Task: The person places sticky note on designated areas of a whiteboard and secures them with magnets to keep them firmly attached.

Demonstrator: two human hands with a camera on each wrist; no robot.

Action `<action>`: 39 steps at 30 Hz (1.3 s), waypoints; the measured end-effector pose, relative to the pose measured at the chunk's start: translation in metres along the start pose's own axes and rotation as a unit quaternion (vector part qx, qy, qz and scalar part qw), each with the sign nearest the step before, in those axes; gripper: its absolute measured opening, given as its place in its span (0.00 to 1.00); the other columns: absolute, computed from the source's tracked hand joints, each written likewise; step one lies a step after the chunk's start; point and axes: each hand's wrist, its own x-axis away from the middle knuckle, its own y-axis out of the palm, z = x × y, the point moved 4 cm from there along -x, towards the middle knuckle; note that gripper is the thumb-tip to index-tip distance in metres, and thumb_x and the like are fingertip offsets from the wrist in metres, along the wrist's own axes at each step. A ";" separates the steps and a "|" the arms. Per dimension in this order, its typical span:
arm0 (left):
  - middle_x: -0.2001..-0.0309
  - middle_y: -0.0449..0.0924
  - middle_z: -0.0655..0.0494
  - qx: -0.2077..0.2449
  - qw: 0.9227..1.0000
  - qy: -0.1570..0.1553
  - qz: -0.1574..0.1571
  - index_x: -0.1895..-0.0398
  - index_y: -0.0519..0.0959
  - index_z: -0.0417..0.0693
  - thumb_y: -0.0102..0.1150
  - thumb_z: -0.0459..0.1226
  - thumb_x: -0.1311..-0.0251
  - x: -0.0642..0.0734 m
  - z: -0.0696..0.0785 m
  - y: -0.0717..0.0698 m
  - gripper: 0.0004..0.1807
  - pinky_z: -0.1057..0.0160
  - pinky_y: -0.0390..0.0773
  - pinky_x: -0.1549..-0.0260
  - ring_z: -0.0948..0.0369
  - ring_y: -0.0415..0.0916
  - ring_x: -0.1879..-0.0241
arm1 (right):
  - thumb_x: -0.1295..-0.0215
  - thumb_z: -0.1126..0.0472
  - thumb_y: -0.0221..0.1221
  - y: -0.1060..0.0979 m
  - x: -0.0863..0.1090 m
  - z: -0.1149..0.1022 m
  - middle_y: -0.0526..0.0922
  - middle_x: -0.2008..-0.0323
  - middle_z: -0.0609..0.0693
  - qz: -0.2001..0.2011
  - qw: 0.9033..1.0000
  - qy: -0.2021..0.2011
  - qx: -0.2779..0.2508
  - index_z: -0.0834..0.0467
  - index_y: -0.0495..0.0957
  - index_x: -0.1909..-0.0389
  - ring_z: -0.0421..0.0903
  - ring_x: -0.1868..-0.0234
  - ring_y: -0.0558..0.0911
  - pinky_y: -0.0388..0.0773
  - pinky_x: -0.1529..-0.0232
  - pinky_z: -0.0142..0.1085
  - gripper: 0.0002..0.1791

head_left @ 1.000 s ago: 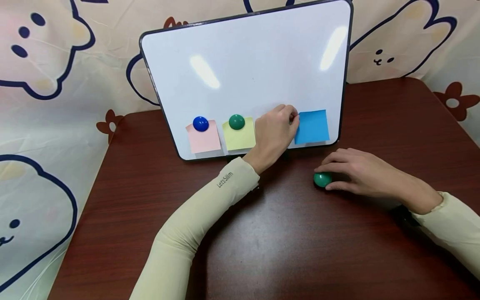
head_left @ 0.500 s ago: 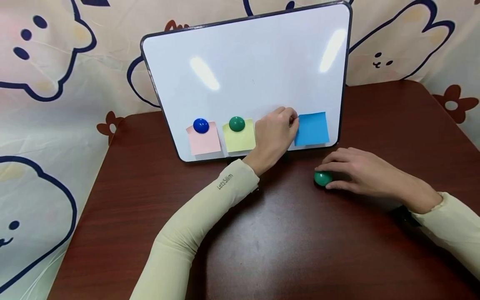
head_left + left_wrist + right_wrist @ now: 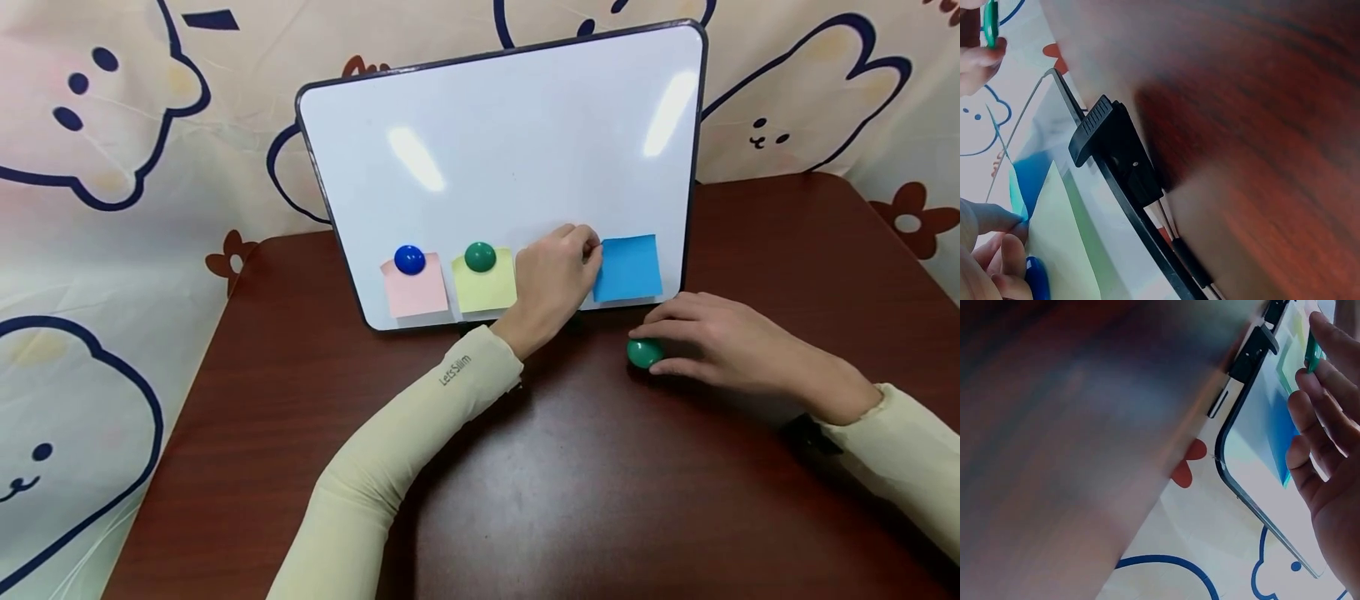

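My left hand (image 3: 553, 271) pinches the upper left edge of a blue sticky note (image 3: 630, 268), which lies against the lower right of a whiteboard (image 3: 525, 142). Thumb and fingers meet at that edge in the left wrist view, beside a pale yellow-green note (image 3: 1063, 244) and a blue magnet (image 3: 1037, 278). Part of the board is hidden behind this hand. Lower right, my right hand (image 3: 720, 342) holds a round green magnet (image 3: 643, 353) between thumb and fingers, in front of the board. The right wrist view shows the green magnet (image 3: 1313, 351) edge-on at the fingertips.
On the board's lower left, a pink note (image 3: 415, 296) sits under a blue magnet (image 3: 409, 259); beside it, a yellow note (image 3: 483, 293) sits under a green magnet (image 3: 480, 257). A black clamp (image 3: 1116, 147) grips the board's lower edge above the brown table (image 3: 600, 500).
The head view has tilted, so the board appears lower. My right hand, with the green magnet, has come slightly closer to the board. My left hand stays at the blue sticky note's edge.
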 end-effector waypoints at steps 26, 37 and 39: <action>0.64 0.87 0.61 0.001 1.000 -0.009 -0.005 0.60 0.86 0.53 0.60 0.44 0.33 0.002 -0.002 0.000 0.09 0.69 0.79 0.73 0.67 0.83 0.68 | 0.33 0.30 0.48 -0.024 -0.024 0.011 0.83 0.50 0.52 0.120 0.993 0.005 -0.004 0.54 0.83 0.46 0.45 0.52 0.76 0.56 0.40 0.12 0.35; 0.63 0.88 0.60 0.014 1.000 -0.003 -0.003 0.60 0.87 0.52 0.61 0.45 0.33 0.001 -0.002 0.000 0.10 0.70 0.80 0.70 0.67 0.84 0.67 | 0.41 0.46 0.69 -0.027 -0.030 0.022 0.82 0.48 0.53 0.126 0.992 0.031 -0.008 0.55 0.83 0.45 0.45 0.51 0.75 0.64 0.51 0.14 0.26; 0.63 0.88 0.60 0.016 1.000 -0.002 -0.005 0.59 0.87 0.52 0.61 0.45 0.33 0.001 -0.002 0.000 0.10 0.70 0.80 0.70 0.67 0.84 0.66 | 0.47 0.54 0.74 -0.027 -0.031 0.024 0.82 0.48 0.54 0.124 0.992 0.039 -0.006 0.55 0.83 0.45 0.45 0.51 0.75 0.62 0.49 0.13 0.27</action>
